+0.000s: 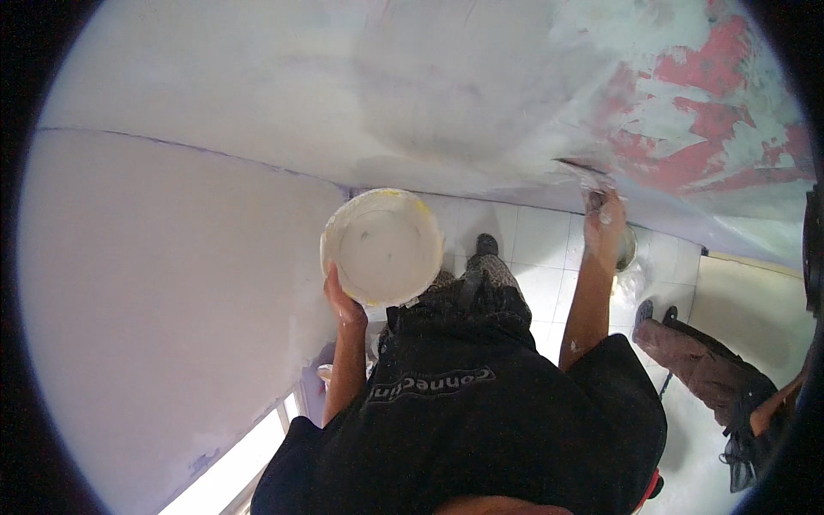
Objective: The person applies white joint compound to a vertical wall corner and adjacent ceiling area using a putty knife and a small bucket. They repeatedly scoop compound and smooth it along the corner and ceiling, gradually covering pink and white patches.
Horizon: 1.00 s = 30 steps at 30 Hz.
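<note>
Steadying a bucket (pixel 329 236) of whitish material (pixel 390 251), left grip (pixel 345 306) holding its side, right grip (pixel 606 216) holding a flat scraper (pixel 590 175)

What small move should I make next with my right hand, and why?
Probably slide the flat blade rightward toward the pink patches: they stand out on the mostly pale wall, your right hand holds the blade at or near it, and your left hand holds the bucket off to the left.
</note>
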Available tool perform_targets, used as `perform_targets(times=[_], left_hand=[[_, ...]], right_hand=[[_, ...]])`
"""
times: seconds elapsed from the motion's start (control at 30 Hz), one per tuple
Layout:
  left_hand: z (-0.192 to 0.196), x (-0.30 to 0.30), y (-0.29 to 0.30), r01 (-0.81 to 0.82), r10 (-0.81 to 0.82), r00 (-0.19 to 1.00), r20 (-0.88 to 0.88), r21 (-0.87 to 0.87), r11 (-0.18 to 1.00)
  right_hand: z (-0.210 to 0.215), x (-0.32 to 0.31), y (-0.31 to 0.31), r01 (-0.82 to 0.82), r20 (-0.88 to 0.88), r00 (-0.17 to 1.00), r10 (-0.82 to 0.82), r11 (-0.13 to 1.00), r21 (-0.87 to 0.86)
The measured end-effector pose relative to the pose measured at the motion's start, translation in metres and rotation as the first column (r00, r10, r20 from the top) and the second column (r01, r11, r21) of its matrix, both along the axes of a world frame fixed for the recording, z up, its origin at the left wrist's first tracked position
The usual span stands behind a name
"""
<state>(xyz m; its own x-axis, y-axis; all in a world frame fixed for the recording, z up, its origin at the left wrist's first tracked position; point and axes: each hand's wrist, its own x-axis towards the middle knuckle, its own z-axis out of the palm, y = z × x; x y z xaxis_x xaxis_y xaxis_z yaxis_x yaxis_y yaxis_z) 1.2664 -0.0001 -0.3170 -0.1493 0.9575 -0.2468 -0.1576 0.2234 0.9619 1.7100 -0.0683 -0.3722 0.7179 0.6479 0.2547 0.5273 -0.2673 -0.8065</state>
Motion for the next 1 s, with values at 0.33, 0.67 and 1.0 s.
perform_targets(times=[0.33, 0.67, 1.0], left_hand=[[-0.006, -0.067, -0.009, -0.034, 0.042, 0.986, 0.16, -0.054, 0.998], [0.011, -0.103, -0.016, -0.037, 0.05, 0.981, 0.187, -0.076, 0.996], [0.024, -0.138, -0.029, 0.002, 0.01, 0.993, 0.119, -0.098, 0.995]], right_hand=[[-0.113, -0.102, -0.028, 0.305, -0.907, 0.422, 0.002, 0.941, 0.144], [-0.097, -0.059, -0.004, 0.382, -0.791, 0.214, 0.574, 0.696, 0.608], [0.133, -0.167, -0.051, 0.347, -0.64, 0.768, -0.015, 0.85, 0.396]])
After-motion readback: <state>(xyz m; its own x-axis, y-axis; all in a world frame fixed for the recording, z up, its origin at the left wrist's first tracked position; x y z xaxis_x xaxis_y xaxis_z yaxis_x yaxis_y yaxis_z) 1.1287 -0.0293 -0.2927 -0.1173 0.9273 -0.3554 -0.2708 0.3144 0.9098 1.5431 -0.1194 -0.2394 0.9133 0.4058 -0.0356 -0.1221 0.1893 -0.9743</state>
